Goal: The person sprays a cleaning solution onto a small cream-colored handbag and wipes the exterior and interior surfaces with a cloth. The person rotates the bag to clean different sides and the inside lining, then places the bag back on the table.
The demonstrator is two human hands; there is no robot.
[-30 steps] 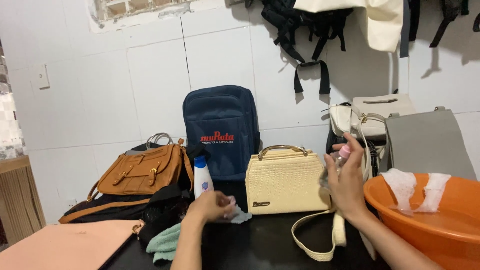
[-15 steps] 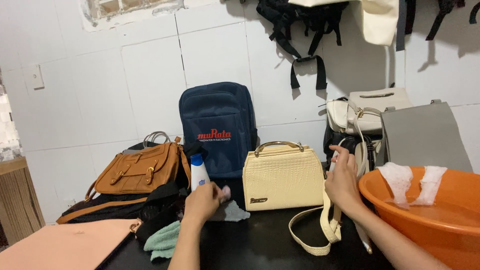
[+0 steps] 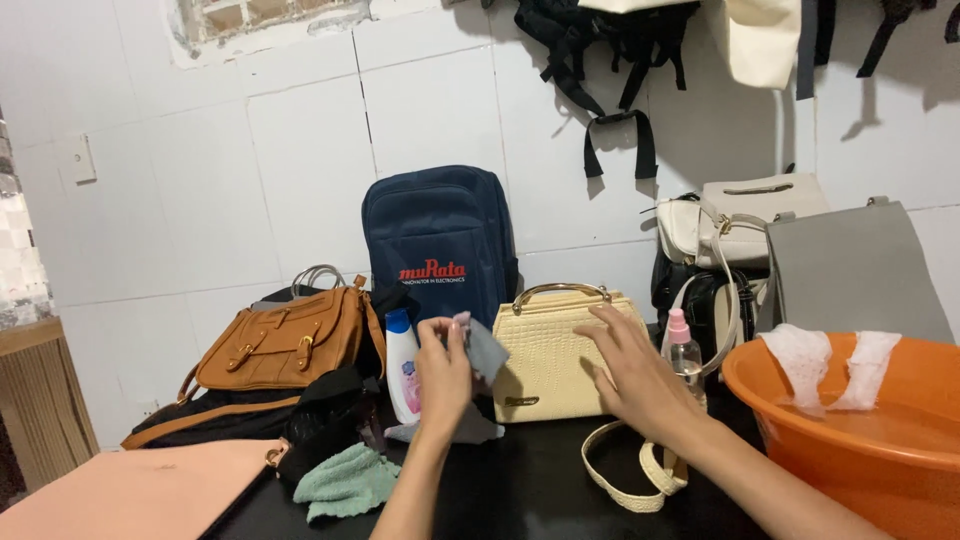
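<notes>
My left hand point(image 3: 443, 372) is raised in front of the cream handbag point(image 3: 555, 362) and holds a grey cloth point(image 3: 483, 352) that hangs from its fingers. Spread flat, my right hand point(image 3: 630, 375) rests on the right side of the cream handbag's front. The bag stands upright on the black table point(image 3: 530, 485), with its cream strap point(image 3: 628, 478) looped in front. A small clear spray bottle point(image 3: 683, 352) with a pink top stands just right of my right hand.
A white lotion bottle point(image 3: 403, 368) with a blue cap stands left of my left hand. Behind are a navy backpack point(image 3: 440, 245) and a brown satchel point(image 3: 288, 340). An orange basin point(image 3: 860, 430) with white cloths sits right. A green cloth point(image 3: 345, 482) and a pink bag point(image 3: 130, 495) lie left.
My right hand has let go of the spray bottle, which now stands on the table, and moved onto the cream handbag. My left hand lifted the grey cloth off the table.
</notes>
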